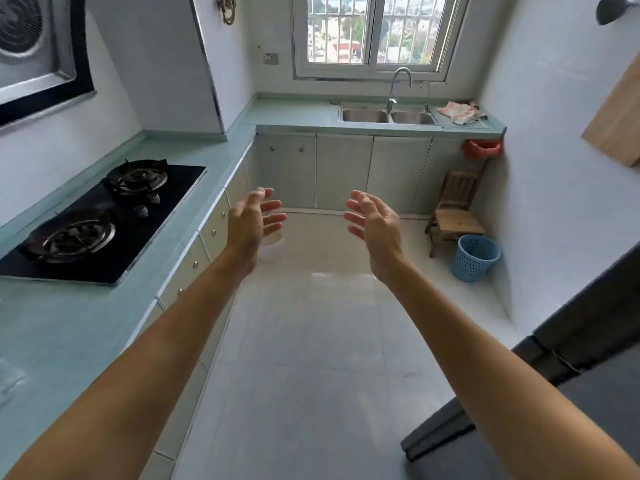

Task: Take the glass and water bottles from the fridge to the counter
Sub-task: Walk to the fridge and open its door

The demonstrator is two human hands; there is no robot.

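Note:
My left hand (pixel 254 220) is stretched out over the floor beside the counter, fingers curled around a clear glass (pixel 272 249). The glass is faint; only its pale base shows below my fingers. My right hand (pixel 375 225) is held out at the same height, a hand's width to the right, fingers apart and holding nothing. The dark grey fridge (pixel 540 403) stands at the lower right with its door closed. The pale green counter (pixel 69 327) runs along the left. No water bottle is clearly visible; a blurred transparent shape (pixel 10 379) lies at the counter's near left edge.
A black two-burner gas hob (pixel 104 216) is set into the left counter. A double sink (pixel 388 116) with a tap sits under the window, a cloth (pixel 459 112) beside it. A small wooden chair (pixel 455 211) and a blue basket (pixel 476 258) stand in the far right corner.

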